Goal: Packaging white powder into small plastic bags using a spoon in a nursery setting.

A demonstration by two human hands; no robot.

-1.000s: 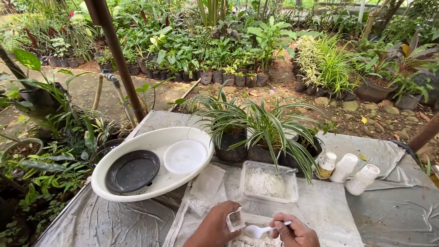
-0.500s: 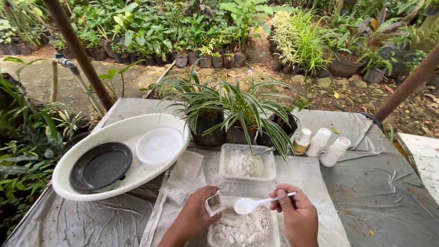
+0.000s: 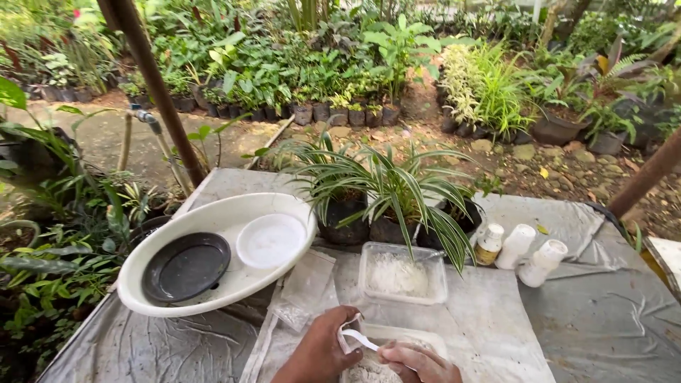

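Observation:
My left hand point(image 3: 318, 349) pinches a small clear plastic bag point(image 3: 348, 332) open at the near edge of the table. My right hand point(image 3: 420, 362) holds a white plastic spoon point(image 3: 363, 342) with its bowl right at the bag's mouth. Both hands hover over a clear plastic container point(image 3: 386, 335) of white powder, mostly cut off by the frame's bottom edge. A second clear container point(image 3: 403, 274) with white powder sits just beyond it.
A white oval basin point(image 3: 213, 298) at left holds a black saucer point(image 3: 186, 266) and a round white lid point(image 3: 271, 240). Striped-leaf plants in black pots point(image 3: 386, 188) stand behind. Three small white bottles point(image 3: 518, 248) are at right. Grey sheeting point(image 3: 610, 312) covers the table.
The spoon was held level above the near container. It has now dropped and swung left to the bag's mouth. Both hands sit lower in view.

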